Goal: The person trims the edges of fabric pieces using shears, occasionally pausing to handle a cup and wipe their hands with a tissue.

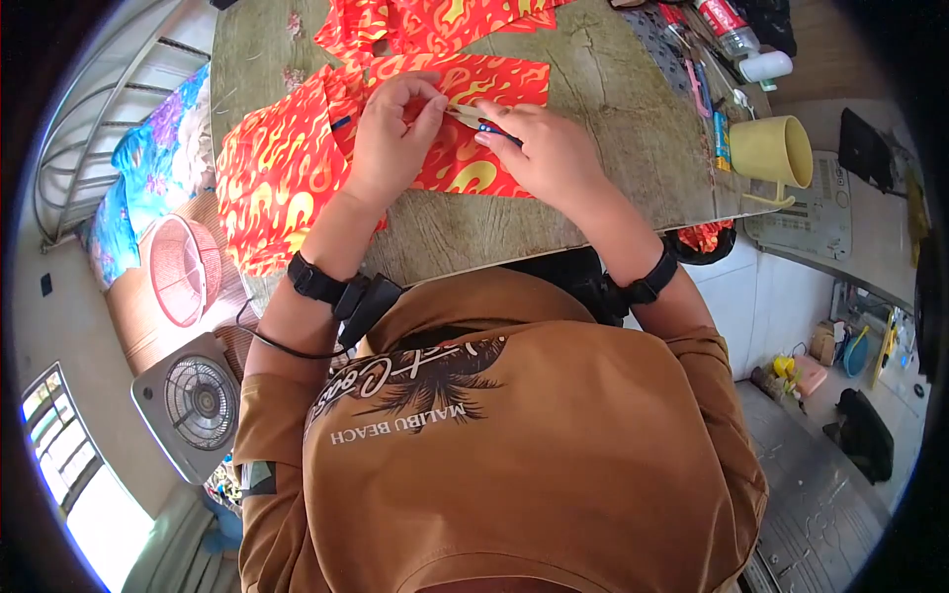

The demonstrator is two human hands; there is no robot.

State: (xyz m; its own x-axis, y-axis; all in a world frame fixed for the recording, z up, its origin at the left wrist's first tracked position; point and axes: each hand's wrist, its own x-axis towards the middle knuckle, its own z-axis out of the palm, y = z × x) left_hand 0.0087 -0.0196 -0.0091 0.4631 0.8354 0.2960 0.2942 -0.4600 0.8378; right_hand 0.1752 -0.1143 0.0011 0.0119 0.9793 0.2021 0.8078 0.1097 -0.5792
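Note:
Red fabric pieces (pixel 287 183) with a yellow flame pattern lie spread over the worn wooden table (pixel 633 128). Over one of them, both my hands meet around a small pale item (pixel 465 115). My left hand (pixel 395 133) is closed in a pinch at its left end, thumb against the fingers; the fingertips hide what lies between them. My right hand (pixel 544 148) is closed around a small blue-handled tool (pixel 499 132), its lower end showing beneath the fingers. More of the same fabric (pixel 425 25) lies beyond my hands at the far edge.
At right on the table are a yellow mug (pixel 766 153), a bottle with a red label (pixel 727 25), a white-capped container (pixel 766 66) and several pens and tools. A pink basket (pixel 183 267) and a fan (pixel 193 400) stand at left. Dark straps circle both wrists.

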